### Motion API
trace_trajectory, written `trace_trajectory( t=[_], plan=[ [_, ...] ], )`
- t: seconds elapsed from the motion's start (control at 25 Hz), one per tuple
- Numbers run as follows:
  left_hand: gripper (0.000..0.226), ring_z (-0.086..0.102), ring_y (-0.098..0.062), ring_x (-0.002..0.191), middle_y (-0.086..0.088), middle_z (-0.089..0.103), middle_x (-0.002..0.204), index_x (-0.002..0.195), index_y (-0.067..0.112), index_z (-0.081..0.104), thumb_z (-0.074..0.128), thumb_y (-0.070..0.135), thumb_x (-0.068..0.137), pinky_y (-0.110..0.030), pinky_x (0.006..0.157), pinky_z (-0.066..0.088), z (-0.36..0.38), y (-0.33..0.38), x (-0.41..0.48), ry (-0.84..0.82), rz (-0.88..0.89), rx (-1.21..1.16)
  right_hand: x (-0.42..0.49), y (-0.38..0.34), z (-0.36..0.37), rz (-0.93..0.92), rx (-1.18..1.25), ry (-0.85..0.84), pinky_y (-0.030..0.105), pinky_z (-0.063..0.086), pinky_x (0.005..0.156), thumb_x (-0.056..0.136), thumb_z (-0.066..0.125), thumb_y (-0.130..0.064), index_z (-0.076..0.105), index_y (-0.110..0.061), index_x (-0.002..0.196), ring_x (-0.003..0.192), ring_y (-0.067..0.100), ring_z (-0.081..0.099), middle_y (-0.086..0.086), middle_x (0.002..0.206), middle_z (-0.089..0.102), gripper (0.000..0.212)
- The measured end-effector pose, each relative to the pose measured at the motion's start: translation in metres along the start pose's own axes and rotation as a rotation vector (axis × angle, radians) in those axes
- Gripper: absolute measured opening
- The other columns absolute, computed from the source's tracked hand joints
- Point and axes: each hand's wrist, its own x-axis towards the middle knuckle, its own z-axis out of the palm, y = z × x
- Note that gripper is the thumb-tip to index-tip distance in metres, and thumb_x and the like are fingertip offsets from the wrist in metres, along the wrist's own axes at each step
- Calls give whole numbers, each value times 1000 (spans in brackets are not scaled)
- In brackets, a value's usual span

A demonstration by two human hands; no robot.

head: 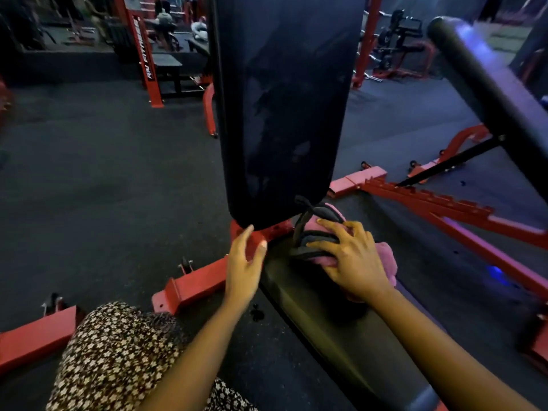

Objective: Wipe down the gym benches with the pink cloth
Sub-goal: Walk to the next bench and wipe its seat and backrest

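Your right hand [353, 262] presses the pink cloth [385, 254] with spread fingers on the bench surface [311, 307]; your left hand [244, 262] is relaxed, holding nothing. Wipe with firm, overlapping strokes.

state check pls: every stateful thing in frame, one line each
backrest pad: raised steeply, streaky marks on its surface
seat pad: low, cloth on its far end
pink cloth: bunched, under the right hand
black strap: looped, lying on the cloth
right hand: fingers spread, pressing on cloth and strap
left hand: open, fingertips touching the red frame
second bench: inclined, untouched
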Motion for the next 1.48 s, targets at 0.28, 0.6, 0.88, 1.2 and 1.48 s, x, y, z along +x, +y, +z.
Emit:
trace_trajectory(
  t=[0.28,0.6,0.88,1.2,1.48],
  plan=[
    [66,35,-18,136,2,46,142,139,22,40,16,62,92,-45,115,14,56,-31,-16,-355,477,694,-55,11,24,318,47,-290,48,39,98,79,35,-66,31,-49,136,133,32,37,-1,152,30,60],
    [67,34,-21,137,-2,47,142,137,17,42,29,59,87,-50,111,20,61,-38,-16,-379,505,778,-58,5,40,352,-45,-204,47,38,98,77,39,-64,34,-40,138,127,31,43,2,146,40,66],
    [73,32,-29,138,-8,45,143,137,13,41,29,63,85,-54,111,14,57,-32,-17,-513,503,878,-59,4,42,403,-51,-295,49,38,96,76,45,-62,30,-42,139,124,34,44,5,146,40,68],
    [77,-10,-21,145,0,-3,158,149,19,7,34,60,90,-46,116,-5,31,53,53,-1449,38,903,-4,-42,-9,902,199,-654,50,44,91,90,46,-41,24,-43,142,123,40,38,7,152,23,57],
    [45,23,-20,140,-4,30,150,139,15,40,40,34,98,-30,114,18,3,145,-19,-1636,138,725,-115,-128,-170,1438,580,-438,35,37,100,82,59,-18,39,-36,138,122,31,47,9,140,40,63]
  ],
)
